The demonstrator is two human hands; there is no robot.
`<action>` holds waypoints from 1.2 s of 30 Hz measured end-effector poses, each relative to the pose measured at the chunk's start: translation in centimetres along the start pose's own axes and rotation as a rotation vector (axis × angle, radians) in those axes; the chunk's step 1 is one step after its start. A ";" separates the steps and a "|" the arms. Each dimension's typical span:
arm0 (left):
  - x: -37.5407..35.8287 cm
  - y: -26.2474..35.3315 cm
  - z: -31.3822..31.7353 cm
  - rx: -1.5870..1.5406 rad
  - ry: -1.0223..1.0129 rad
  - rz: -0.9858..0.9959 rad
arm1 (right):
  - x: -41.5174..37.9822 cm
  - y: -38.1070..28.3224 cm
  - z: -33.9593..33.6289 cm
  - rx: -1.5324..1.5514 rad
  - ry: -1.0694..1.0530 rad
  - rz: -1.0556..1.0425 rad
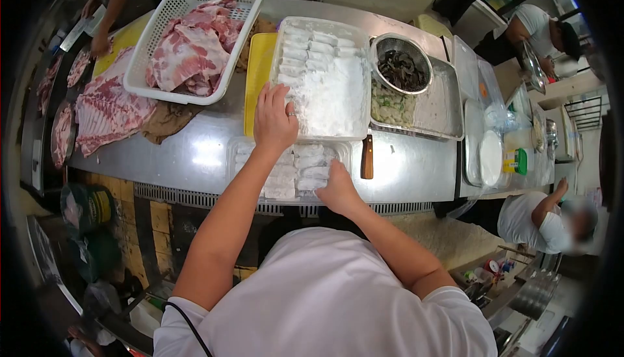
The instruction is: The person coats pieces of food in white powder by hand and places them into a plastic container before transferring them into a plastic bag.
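On the steel table a white tray [335, 107] holds rows of white-coated pieces in loose white powder. My left hand [275, 116] lies over its left edge, fingers slightly spread, holding nothing that I can make out. Closer to me, a clear container [235, 162] holds more white-coated rolls [312, 168]. My right hand [337, 187] is at this container's right side, fingers closed by the rolls; what they hold, if anything, is hidden. A yellow board [259, 64] shows under the white tray's left side.
A white basket [136, 74] of raw meat and a meat slab [107, 113] are at left, near a co-worker's hand. Right of the tray are a metal bowl [402, 63], a metal tray [442, 107] and a wooden-handled knife [368, 159]. Other people stand at right.
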State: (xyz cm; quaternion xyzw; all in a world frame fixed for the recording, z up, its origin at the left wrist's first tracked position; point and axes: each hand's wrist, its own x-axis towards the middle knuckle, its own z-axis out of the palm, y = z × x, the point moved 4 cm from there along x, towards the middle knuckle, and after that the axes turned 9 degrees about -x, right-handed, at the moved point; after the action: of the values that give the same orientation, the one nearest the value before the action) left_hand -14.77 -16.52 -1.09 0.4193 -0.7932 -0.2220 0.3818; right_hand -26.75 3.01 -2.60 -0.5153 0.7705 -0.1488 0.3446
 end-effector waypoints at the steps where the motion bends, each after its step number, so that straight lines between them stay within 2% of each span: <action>1: 0.0 0.0 0.0 -0.004 0.003 -0.005 | -0.5 -0.3 0.0 -0.140 0.059 -0.073; 4: 0.0 0.2 0.0 -0.017 0.011 -0.013 | -0.5 -0.3 0.7 -0.239 0.015 -0.142; 10: 0.1 0.2 -0.2 -0.039 0.018 -0.018 | -0.6 -1.7 0.9 -0.104 0.063 -0.109; 13: 0.1 0.2 -0.3 -0.049 0.040 -0.016 | -0.6 -1.0 1.0 -0.165 0.044 -0.065; 16: 0.1 0.2 -0.2 -0.046 0.024 -0.027 | 0.0 -1.2 1.5 -0.175 0.128 -0.209; 19: 0.1 0.0 -0.1 -0.031 -0.002 -0.048 | -0.1 -1.9 0.9 -0.210 0.042 -0.147; 28: 0.2 0.1 -0.2 -0.059 0.022 -0.043 | 0.3 -1.9 0.4 -0.321 0.053 -0.233; 31: 0.2 -0.1 -0.3 -0.116 0.054 -0.061 | 0.6 -5.7 -4.2 -0.270 0.129 -0.237; 34: 0.2 0.0 -0.4 -0.123 0.067 -0.075 | 4.7 -7.4 -8.5 -0.201 0.363 -0.391; 36: 0.2 0.3 -0.5 -0.091 0.055 -0.072 | 9.7 -6.8 -8.5 -0.235 -0.052 -0.300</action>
State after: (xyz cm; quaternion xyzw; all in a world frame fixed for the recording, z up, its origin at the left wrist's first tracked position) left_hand -14.64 -16.55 -0.47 0.4357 -0.7560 -0.2598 0.4137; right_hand -30.10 -9.66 3.79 -0.6645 0.6881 -0.0942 0.2759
